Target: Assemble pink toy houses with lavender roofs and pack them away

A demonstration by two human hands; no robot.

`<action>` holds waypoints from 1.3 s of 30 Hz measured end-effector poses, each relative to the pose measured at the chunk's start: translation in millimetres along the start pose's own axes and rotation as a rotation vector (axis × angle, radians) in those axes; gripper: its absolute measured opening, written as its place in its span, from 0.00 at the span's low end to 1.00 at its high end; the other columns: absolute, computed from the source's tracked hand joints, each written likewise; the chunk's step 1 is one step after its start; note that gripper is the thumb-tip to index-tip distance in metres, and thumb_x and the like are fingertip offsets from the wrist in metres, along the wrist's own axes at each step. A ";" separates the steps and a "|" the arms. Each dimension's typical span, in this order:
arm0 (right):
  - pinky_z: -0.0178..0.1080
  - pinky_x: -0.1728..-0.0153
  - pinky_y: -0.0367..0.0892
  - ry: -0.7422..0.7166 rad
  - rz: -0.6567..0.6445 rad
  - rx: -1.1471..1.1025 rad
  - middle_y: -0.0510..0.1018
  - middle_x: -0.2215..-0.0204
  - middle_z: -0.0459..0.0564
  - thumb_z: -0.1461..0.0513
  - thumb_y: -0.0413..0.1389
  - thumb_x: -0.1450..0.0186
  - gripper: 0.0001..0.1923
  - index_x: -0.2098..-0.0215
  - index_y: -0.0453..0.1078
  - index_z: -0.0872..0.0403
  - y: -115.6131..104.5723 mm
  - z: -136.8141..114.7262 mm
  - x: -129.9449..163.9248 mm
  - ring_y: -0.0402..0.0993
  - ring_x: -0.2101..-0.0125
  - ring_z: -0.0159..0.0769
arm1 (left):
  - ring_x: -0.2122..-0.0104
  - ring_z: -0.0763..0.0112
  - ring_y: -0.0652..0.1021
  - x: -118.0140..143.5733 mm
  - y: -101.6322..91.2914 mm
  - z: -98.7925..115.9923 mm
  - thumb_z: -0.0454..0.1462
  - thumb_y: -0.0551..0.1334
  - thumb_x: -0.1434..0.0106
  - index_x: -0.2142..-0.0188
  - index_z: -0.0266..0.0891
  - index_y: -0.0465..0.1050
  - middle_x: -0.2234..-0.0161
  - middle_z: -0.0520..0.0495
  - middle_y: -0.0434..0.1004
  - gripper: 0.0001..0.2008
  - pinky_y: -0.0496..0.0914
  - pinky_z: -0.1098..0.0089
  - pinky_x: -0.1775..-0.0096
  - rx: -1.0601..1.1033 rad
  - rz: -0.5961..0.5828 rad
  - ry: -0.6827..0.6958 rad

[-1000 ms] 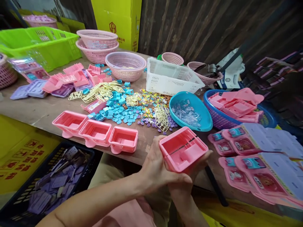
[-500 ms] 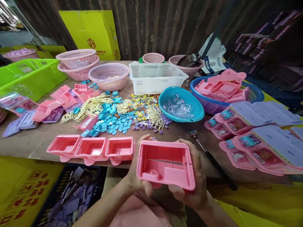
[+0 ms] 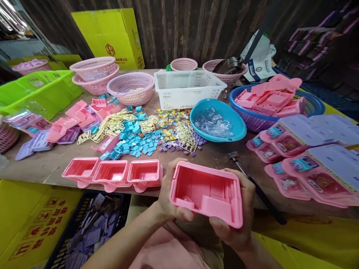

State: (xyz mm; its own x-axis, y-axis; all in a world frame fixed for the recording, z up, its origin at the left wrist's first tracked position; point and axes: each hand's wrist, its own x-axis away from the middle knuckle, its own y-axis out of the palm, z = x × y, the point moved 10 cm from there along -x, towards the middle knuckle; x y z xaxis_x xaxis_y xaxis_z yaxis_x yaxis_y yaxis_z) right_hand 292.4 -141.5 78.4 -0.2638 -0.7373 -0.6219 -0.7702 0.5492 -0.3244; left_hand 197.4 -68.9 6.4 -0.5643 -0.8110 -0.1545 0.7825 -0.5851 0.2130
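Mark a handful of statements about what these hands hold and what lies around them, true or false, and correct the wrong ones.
1. The left hand and right hand hold one pink box together. True.
2. The turquoise bowl holds yellow pieces. False: it holds clear pieces.
3. Three pink boxes stand in a row on the table. True.
4. The white basket is nearer the hands than the turquoise bowl. False: it is farther away.
5. The black-handled tool is in the right hand. False: it lies on the table.

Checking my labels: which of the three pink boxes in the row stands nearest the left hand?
The rightmost box, beside the left hand, which grips a fourth box; the middle box and leftmost box stand farther away.
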 end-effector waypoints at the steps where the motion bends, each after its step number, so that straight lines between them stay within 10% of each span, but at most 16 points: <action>1: 0.42 0.61 0.67 0.042 0.019 -0.024 0.63 0.56 0.54 0.43 0.50 0.41 0.33 0.45 0.54 0.53 -1.0 8.3 4.3 0.66 0.59 0.43 | 0.59 0.56 0.72 -0.1 -0.7 3.8 0.69 0.57 0.65 0.42 0.43 0.44 0.57 0.42 0.67 0.57 0.67 0.56 0.54 -0.010 0.002 0.035; 9: 0.42 0.58 0.66 0.404 -0.098 -0.183 0.68 0.56 0.53 0.39 0.40 0.38 0.33 0.45 0.55 0.51 12.8 85.4 26.0 0.68 0.58 0.42 | 0.64 0.62 0.73 -15.3 -18.2 -6.8 0.62 0.55 0.49 0.51 0.39 0.60 0.64 0.47 0.73 0.36 0.66 0.65 0.60 -0.348 0.060 -0.059; 14: 0.52 0.55 0.61 0.255 -0.049 0.505 0.71 0.59 0.58 0.44 0.48 0.39 0.25 0.54 0.65 0.51 -48.9 148.1 11.9 0.65 0.54 0.52 | 0.64 0.59 0.73 -44.8 -47.6 -62.1 0.59 0.51 0.43 0.63 0.38 0.66 0.66 0.45 0.74 0.27 0.65 0.64 0.61 -0.554 0.106 -0.453; 18: 0.45 0.71 0.63 0.224 -0.099 0.724 0.70 0.74 0.54 0.52 0.43 0.34 0.17 0.69 0.68 0.52 -71.0 180.9 23.4 0.70 0.69 0.46 | 0.61 0.55 0.73 -60.7 -49.7 -69.1 0.55 0.54 0.44 0.66 0.36 0.68 0.64 0.40 0.74 0.23 0.65 0.61 0.57 -0.767 0.017 -0.470; 28: 0.41 0.66 0.72 0.408 -0.379 0.288 0.80 0.66 0.50 0.58 0.43 0.32 0.21 0.45 0.64 0.55 -37.3 112.9 38.8 0.77 0.66 0.41 | 0.43 0.50 0.64 -39.8 -17.5 -57.5 0.36 0.51 0.41 0.39 0.33 0.48 0.42 0.29 0.57 0.31 0.58 0.53 0.46 -1.003 -0.137 -0.465; 32: 0.43 0.53 0.70 0.285 -0.275 0.285 0.74 0.51 0.50 0.63 0.44 0.33 0.23 0.39 0.57 0.51 -47.5 93.3 30.4 0.73 0.53 0.41 | 0.42 0.52 0.63 -41.9 -18.5 -61.4 0.36 0.50 0.41 0.38 0.34 0.46 0.41 0.30 0.55 0.32 0.57 0.55 0.45 -1.008 -0.148 -0.479; 39: 0.39 0.49 0.68 0.113 -0.485 0.353 0.70 0.46 0.49 0.68 0.43 0.33 0.27 0.37 0.50 0.49 -26.9 91.5 34.6 0.69 0.49 0.36 | 0.43 0.53 0.64 -39.0 -17.9 -63.3 0.36 0.49 0.40 0.37 0.32 0.41 0.40 0.29 0.51 0.32 0.59 0.56 0.46 -1.034 -0.195 -0.514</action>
State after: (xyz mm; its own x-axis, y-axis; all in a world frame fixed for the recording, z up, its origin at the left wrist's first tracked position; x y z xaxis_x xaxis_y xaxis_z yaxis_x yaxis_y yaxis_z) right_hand 357.2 -145.8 0.4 -0.0060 -0.9626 -0.2709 -0.5838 0.2233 -0.7806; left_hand 222.0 -26.8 -52.5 -0.5533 -0.7510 0.3604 0.3788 -0.6122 -0.6940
